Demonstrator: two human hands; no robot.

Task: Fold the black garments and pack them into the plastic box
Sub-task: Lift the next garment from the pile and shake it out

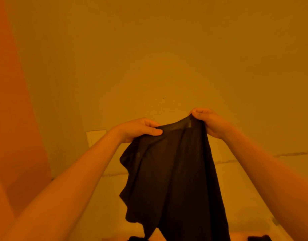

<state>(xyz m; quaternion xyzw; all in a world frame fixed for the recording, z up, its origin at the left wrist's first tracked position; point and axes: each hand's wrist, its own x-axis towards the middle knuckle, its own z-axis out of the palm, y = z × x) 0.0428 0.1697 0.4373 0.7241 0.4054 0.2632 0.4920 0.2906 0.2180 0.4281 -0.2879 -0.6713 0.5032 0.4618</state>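
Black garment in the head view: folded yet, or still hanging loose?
Not folded. The black garment hangs loose in the air, pinched at its top edge by the left hand and right hand.

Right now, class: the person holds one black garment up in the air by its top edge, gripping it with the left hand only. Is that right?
Not quite. The head view shows both hands gripping: the left hand and the right hand each pinch the top edge of the black garment, which hangs in the air.
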